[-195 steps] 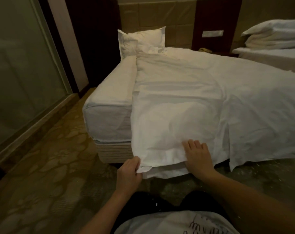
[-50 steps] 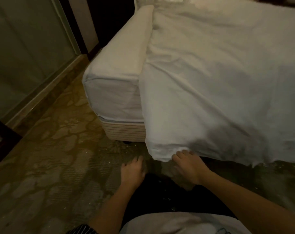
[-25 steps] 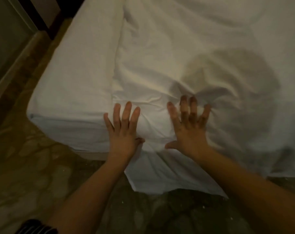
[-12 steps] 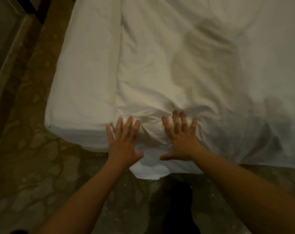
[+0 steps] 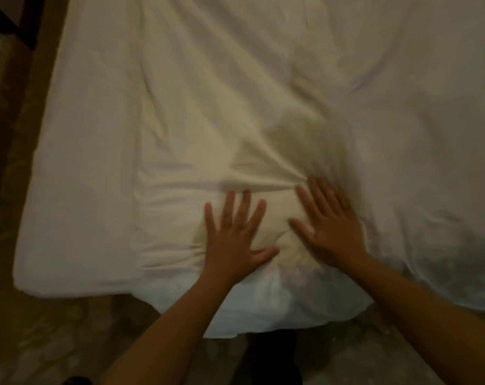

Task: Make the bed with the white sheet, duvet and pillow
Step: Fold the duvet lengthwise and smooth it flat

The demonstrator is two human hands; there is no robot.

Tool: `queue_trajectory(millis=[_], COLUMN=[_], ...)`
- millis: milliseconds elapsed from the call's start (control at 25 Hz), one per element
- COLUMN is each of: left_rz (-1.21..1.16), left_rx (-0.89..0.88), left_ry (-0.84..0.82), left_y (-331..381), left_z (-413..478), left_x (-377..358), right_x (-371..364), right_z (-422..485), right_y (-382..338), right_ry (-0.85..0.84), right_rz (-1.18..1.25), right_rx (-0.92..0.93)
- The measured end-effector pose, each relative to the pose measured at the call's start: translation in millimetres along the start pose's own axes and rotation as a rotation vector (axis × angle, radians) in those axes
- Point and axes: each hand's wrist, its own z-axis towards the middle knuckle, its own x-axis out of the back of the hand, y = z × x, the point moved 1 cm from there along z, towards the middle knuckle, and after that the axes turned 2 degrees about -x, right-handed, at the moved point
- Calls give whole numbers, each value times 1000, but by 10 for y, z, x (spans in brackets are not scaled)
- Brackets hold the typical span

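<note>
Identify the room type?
Likely a bedroom, perhaps a hotel's: a bed with a white sheet, a white duvet spread over it, and patterned carpet below.

Wrinkled white duvet (image 5: 263,107) over bed edge

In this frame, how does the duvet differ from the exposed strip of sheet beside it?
The duvet is creased and bunched; the sheet lies smooth. The duvet hangs past the foot edge; the sheet hugs the mattress corner. The left hand and right hand press the duvet; neither touches the sheet. Both are white.
</note>
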Motion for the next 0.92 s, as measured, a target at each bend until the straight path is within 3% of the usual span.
queue_trajectory(millis=[80,200,400,680,800,920], left_rz=[-1,-12,37,36,14,16], left_rx=[-50,-51,2,-164,-229,-248], left_ry=[-24,10,71,-34,-89,-157], left_y=[166,-54,-1066,-1119,-1210,-1220], left_z=[158,162,-171,450,591,599], left_x=[2,72,267,124,122,146], right_x=[67,95,-98,169,-18,-234], right_z=[4,47,250,279,30,-423], right_y=[188,-122,-834,80,-744,-1610], right_ry=[20,127,89,105,157,99], right_rz=[-16,16,65,-73,32,120], right_rx=[-70,-92,156,-239,-339,-394])
